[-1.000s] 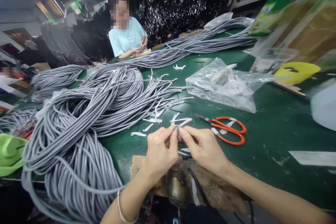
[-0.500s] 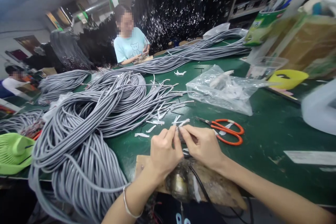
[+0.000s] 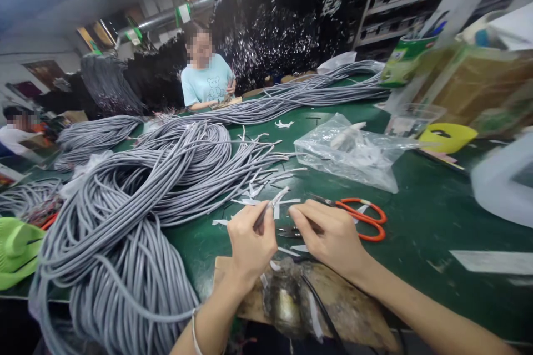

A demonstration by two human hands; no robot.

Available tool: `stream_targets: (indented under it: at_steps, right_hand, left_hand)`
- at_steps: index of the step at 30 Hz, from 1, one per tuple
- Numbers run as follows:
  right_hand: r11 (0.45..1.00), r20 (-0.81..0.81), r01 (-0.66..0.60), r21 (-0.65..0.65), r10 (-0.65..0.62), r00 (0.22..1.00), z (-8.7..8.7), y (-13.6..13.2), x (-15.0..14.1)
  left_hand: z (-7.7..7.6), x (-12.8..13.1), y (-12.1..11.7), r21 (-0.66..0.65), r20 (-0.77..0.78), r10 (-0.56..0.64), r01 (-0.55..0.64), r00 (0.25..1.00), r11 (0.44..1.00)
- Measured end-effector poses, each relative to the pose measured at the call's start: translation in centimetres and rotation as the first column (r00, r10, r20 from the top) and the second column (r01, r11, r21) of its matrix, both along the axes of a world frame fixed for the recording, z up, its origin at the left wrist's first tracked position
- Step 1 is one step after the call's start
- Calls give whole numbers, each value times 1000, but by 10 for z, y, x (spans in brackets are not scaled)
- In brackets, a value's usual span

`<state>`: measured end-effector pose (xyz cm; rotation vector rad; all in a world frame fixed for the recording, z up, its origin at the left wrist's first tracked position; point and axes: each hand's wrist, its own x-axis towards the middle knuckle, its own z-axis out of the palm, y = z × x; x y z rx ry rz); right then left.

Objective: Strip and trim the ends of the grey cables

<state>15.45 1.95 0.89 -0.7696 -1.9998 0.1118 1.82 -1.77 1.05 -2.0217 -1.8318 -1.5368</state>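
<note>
My left hand (image 3: 249, 241) is closed in a pinch on the end of a thin grey cable (image 3: 272, 203) that carries a white label strip. My right hand (image 3: 328, 236) is closed just to its right, fingers curled round the dark wire ends (image 3: 291, 230) between the two hands. Both hands hover over the near edge of the green table (image 3: 425, 216), above a worn wooden block (image 3: 333, 299). Orange-handled scissors (image 3: 360, 216) lie right behind my right hand. A big coil of grey cables (image 3: 137, 199) fills the table to the left.
A clear plastic bag (image 3: 353, 150) of white pieces lies behind the scissors. White label scraps (image 3: 250, 194) litter the table. A yellow bowl (image 3: 447, 136) and boxes stand at the right, a green fan (image 3: 16, 247) at the left. A person in a light blue shirt (image 3: 207, 83) works across the table.
My hands have drawn slightly apart; the left now holds the labelled cable end tilted up to the right. The head camera has tilted up a little.
</note>
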Motion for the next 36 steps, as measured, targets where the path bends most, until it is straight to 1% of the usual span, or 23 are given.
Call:
stream_targets:
  at_steps: [2,6,12,14,15,17,18,19,20,21,22,23,24,25,26,28,30,31,33,36]
  right_hand:
    - [1000,1,-3,19,3,1000,-1,0,0]
    - [1000,29,-4,4,4,1000,-4,0,1]
    - [998,54,-1,-58,4,999,-6,-1,1]
    - [992,23,-22,-121,25,999,-5,0,1]
    - [984,-1,-37,-174,37,999,-3,1,1]
    - [956,-57,-62,-287,48,997,-1,-1,0]
    - [946,-81,-63,-318,39,996,0,-3,0]
    - [949,-97,-61,-308,32,995,0,-7,-1]
    - [965,-99,-70,-252,46,994,-1,-12,-2]
    - [982,-84,-102,-159,89,992,-2,-18,-3]
    - [987,-55,-155,-49,152,987,-3,-23,-4]
    - [976,-18,-211,44,212,977,-4,-28,-4]
    - [961,11,-253,107,254,967,-5,-30,-5]
    - [956,22,-264,131,263,965,-6,-31,-5]
    - [966,11,-228,120,229,973,-7,-28,-5]
    - [994,-23,-96,47,97,995,-6,-18,-3]
    - [1000,-26,-10,-23,10,1000,-5,-7,0]
    - [999,-23,9,-49,-10,1000,-4,-3,1]
    - [997,-18,-1,-81,-1,1000,-4,1,2]
    - [993,-29,-23,-119,20,999,-4,-1,0]
  left_hand:
    - [0,1,0,3,-12,-21,21,1000,1000]
    - [-1,2,-1,-1,-24,-39,39,999,999]
    - [-1,4,-1,-8,-38,-45,45,998,999]
    - [-3,4,-1,4,-47,-69,70,996,998]
    - [-4,5,-2,14,-54,-82,82,995,997]
    - [-6,5,-1,36,-68,-100,103,993,994]
    - [-8,5,0,39,-73,-104,107,992,993]
    - [-9,5,2,24,-77,-101,103,992,994]
    - [-10,4,4,-15,-81,-90,89,993,996]
    - [-10,3,6,-73,-81,-75,69,994,995]
    - [-9,2,9,-142,-72,-56,45,996,989]
    - [-8,0,12,-205,-44,-31,22,999,978]
    - [-6,-2,14,-256,4,-8,8,1000,967]
    - [-4,-3,15,-284,72,11,10,997,959]
    - [-1,-4,16,-295,148,19,26,989,955]
    - [3,-3,14,-289,272,1,81,962,954]
    - [5,-1,11,-273,335,-50,148,941,950]
    - [6,1,9,-264,354,-73,175,932,948]
    - [5,3,6,-253,379,-108,216,919,943]
    - [4,4,4,-249,366,-138,240,920,939]
